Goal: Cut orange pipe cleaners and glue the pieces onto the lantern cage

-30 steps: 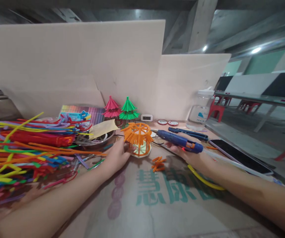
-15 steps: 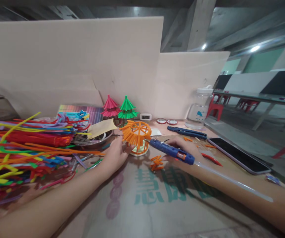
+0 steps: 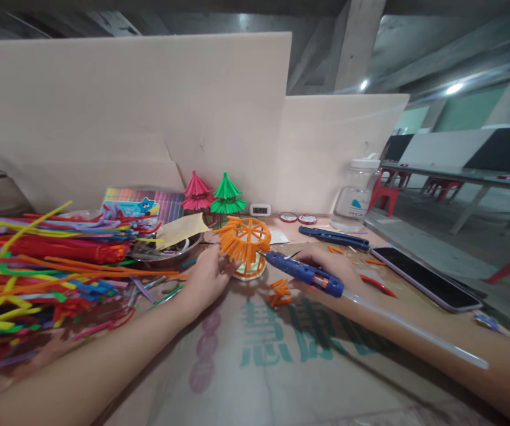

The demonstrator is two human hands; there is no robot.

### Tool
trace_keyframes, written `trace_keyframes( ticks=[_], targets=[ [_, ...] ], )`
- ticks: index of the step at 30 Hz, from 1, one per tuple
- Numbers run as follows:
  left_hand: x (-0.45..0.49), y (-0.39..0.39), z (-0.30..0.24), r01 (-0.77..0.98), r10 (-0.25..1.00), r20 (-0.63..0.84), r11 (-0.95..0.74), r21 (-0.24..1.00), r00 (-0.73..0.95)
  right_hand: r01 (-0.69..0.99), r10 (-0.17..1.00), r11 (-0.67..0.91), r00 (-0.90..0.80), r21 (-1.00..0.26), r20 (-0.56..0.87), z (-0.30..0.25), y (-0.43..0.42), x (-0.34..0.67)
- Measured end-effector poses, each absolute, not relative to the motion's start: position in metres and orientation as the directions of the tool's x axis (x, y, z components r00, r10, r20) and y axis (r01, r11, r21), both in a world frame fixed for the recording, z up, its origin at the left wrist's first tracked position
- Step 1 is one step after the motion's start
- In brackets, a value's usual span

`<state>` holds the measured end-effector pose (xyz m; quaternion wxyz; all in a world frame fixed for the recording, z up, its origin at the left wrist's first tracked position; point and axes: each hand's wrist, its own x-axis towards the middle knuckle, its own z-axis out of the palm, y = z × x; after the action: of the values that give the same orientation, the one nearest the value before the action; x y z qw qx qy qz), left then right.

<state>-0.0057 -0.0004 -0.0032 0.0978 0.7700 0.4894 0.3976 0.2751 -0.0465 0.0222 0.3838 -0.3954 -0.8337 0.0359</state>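
An orange frame of fuzzy stems stands near the middle of the tabletop, a spoked ring on top, a fringe of short lengths sloping outward below it, and a pale base underneath. The frame sits between the two hands, with the left hand the nearer. That hand grips its left side, thumb toward the wearer; the other fingertips are hidden.

On the opposite side, the right hand is closed around a blue glue gun. The gun's long axis slants from its rear, low on the right, up and leftward to the nozzle, which meets the right edge of the fringe; whether it touches or hovers just beside it, I cannot tell. The frame therefore lies to the left of the right hand, straight along the gun's line. A clear glue stick trails from the gun's rear above the right forearm.

Just in front of the frame is a small heap of orange pieces, near the right hand. Behind the frame stand a green tiered model and a pink one. Farther out, a large pile of coloured stems spreads to the left, while a phone lies to the right.
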Motion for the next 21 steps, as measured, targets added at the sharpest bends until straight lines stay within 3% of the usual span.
trace_keyframes(
  ticks=[21],
  targets=[
    [-0.0031, -0.0047, 0.0047, 0.715, 0.857, 0.458, -0.473, 0.514, 0.237, 0.663, 0.673, 0.680, -0.394, -0.313, 0.626, 0.0240, -0.0465, 0.2753]
  ],
)
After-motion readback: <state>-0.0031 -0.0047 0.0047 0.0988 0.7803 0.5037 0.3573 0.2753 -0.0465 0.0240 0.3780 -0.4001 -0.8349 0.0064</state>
